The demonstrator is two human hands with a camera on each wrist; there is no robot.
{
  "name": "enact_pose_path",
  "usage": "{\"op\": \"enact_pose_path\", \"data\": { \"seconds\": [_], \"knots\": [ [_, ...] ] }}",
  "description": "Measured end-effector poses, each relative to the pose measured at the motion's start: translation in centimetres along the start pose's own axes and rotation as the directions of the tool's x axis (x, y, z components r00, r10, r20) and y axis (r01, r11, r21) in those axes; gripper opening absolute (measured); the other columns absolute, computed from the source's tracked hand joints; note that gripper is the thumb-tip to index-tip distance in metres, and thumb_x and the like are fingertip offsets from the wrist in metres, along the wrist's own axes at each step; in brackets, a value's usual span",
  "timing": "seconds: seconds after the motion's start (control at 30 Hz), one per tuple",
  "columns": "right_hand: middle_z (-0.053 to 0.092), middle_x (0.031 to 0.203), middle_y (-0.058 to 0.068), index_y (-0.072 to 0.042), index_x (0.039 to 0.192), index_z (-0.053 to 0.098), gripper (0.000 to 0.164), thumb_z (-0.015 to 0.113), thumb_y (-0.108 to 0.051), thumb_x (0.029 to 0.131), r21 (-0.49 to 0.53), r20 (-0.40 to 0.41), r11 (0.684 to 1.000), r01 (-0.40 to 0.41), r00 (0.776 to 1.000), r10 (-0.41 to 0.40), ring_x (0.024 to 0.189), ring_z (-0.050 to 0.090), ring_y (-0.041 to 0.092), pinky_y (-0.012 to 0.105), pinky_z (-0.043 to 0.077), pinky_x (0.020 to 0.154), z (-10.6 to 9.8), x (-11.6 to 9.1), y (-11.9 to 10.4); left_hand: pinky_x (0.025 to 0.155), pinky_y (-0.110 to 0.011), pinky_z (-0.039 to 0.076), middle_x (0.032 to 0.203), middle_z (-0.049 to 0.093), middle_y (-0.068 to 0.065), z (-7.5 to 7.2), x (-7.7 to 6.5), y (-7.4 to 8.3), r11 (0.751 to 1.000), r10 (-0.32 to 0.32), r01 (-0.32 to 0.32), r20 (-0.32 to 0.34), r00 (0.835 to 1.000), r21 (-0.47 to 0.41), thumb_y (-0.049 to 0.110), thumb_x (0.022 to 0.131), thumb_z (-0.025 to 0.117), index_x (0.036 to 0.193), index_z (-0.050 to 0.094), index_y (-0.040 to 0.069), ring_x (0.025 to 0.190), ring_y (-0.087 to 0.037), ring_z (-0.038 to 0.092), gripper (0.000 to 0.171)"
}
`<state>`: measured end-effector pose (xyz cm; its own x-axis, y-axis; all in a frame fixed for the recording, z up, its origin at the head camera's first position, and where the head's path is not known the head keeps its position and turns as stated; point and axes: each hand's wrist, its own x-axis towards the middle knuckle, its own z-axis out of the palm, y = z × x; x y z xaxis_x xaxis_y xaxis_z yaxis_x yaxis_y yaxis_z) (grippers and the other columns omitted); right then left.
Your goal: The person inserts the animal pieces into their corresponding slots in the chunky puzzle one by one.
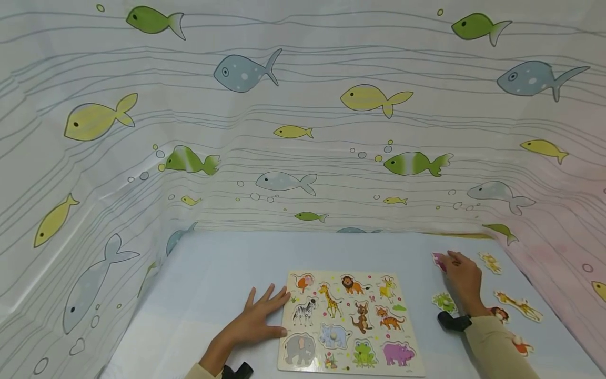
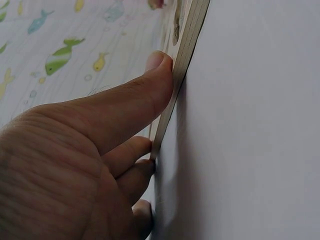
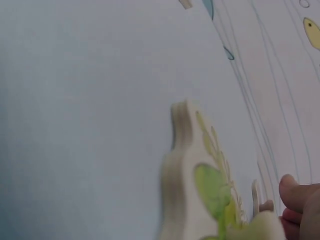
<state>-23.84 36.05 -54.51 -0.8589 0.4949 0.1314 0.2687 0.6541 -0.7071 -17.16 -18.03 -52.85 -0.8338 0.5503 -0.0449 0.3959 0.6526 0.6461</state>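
Observation:
A wooden animal puzzle board (image 1: 342,279) lies in front of me, printed with several animals. On it, a grey-blue rhino piece (image 1: 326,337) shows a round knob. My left hand (image 1: 255,321) has its fingers spread beside the board's left edge. In the left wrist view, the thumb (image 2: 162,75) touches the board's side. Right of the board, my right hand (image 1: 464,276) is over a purple piece (image 1: 437,259), partly hidden by its fingers. In the right wrist view the thumb (image 3: 295,192) appears at the corner; whether the fingers pinch the piece is not plain.
Several loose pieces lie around my right forearm: a frog piece (image 1: 442,301), a giraffe piece (image 1: 519,305), a yellow animal piece (image 1: 490,262), a lion piece (image 1: 499,315) and an orange piece (image 1: 522,347). Fish-patterned sheeting (image 1: 331,152) rises behind the white table (image 1: 227,258).

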Motion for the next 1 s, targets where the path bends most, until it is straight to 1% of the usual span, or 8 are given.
{"op": "enact_pose_path", "data": {
  "seconds": [0.07, 0.17, 0.27, 0.4, 0.63, 0.87, 1.0],
  "knots": [
    [0.064, 0.128, 0.03, 0.007, 0.134, 0.059, 0.049, 0.056, -0.03, 0.102, -0.018, -0.003, 0.999, 0.041, 0.999, -0.041, 0.118, 0.058, 0.046, 0.061, 0.046, 0.1, 0.1, 0.0, 0.07, 0.117, -0.069, -0.015, 0.163, 0.031, -0.008, -0.03, -0.01, 0.02, 1.0, 0.0, 0.0, -0.002, 1.0, 0.001, 0.044, 0.079, 0.078, 0.153, 0.042, 0.013, 0.154, -0.042, 0.013, 0.087],
    [0.061, 0.129, 0.033, 0.01, 0.129, 0.061, 0.045, 0.061, -0.025, 0.1, -0.055, 0.008, 0.993, 0.104, 0.995, -0.104, 0.127, 0.052, 0.05, 0.065, 0.038, 0.107, 0.08, 0.03, 0.11, 0.117, -0.069, -0.015, 0.163, 0.03, -0.008, -0.09, 0.0, 0.03, 1.0, -0.002, 0.002, 0.001, 1.0, 0.003, 0.045, 0.08, 0.077, 0.153, 0.041, 0.013, 0.154, -0.041, 0.012, 0.088],
    [0.061, 0.127, 0.035, 0.011, 0.125, 0.063, 0.04, 0.064, -0.019, 0.098, -0.097, 0.006, 0.982, 0.16, 0.987, -0.16, 0.125, 0.052, 0.052, 0.067, 0.035, 0.105, 0.07, -0.01, 0.13, 0.117, -0.069, -0.015, 0.163, 0.03, -0.008, -0.09, 0.01, -0.01, 1.0, -0.001, 0.001, 0.006, 1.0, 0.002, 0.046, 0.08, 0.077, 0.153, 0.041, 0.013, 0.154, -0.041, 0.012, 0.088],
    [0.063, 0.121, 0.035, 0.011, 0.119, 0.066, 0.034, 0.066, -0.014, 0.095, -0.13, -0.019, 0.969, 0.21, 0.977, -0.214, 0.114, 0.056, 0.053, 0.067, 0.037, 0.098, 0.11, -0.2, 0.15, 0.117, -0.069, -0.015, 0.163, 0.029, -0.008, -0.04, 0.03, -0.06, 1.0, 0.002, -0.002, 0.007, 1.0, 0.001, 0.046, 0.08, 0.077, 0.153, 0.041, 0.012, 0.154, -0.042, 0.012, 0.088],
    [0.066, 0.118, 0.034, 0.011, 0.117, 0.068, 0.032, 0.067, -0.012, 0.094, -0.131, -0.041, 0.964, 0.231, 0.97, -0.238, 0.111, 0.058, 0.053, 0.068, 0.037, 0.096, 0.29, -0.22, 0.22, 0.117, -0.069, -0.015, 0.163, 0.029, -0.008, -0.06, -0.06, 0.08, 1.0, -0.009, 0.009, 0.009, 1.0, 0.008, 0.044, 0.08, 0.078, 0.153, 0.041, 0.012, 0.154, -0.042, 0.012, 0.088],
    [0.064, 0.122, 0.033, 0.011, 0.117, 0.068, 0.033, 0.067, -0.014, 0.095, -0.141, -0.036, 0.965, 0.221, 0.973, -0.228, 0.121, 0.054, 0.054, 0.067, 0.035, 0.1, 0.43, -0.12, 0.17, 0.117, -0.069, -0.015, 0.163, 0.03, -0.008, -0.15, -0.1, 0.22, 1.0, -0.007, 0.007, 0.008, 1.0, 0.005, 0.044, 0.08, 0.078, 0.153, 0.041, 0.012, 0.154, -0.042, 0.012, 0.088],
    [0.064, 0.122, 0.033, 0.011, 0.116, 0.068, 0.032, 0.067, -0.011, 0.094, -0.151, -0.042, 0.963, 0.221, 0.972, -0.23, 0.121, 0.053, 0.055, 0.066, 0.036, 0.098, 0.44, -0.08, 0.11, 0.117, -0.069, -0.015, 0.163, 0.03, -0.007, -0.09, -0.03, 0.14, 1.0, -0.011, 0.01, 0.007, 1.0, 0.017, 0.045, 0.08, 0.077, 0.153, 0.041, 0.013, 0.154, -0.041, 0.012, 0.088]
  ]
}}
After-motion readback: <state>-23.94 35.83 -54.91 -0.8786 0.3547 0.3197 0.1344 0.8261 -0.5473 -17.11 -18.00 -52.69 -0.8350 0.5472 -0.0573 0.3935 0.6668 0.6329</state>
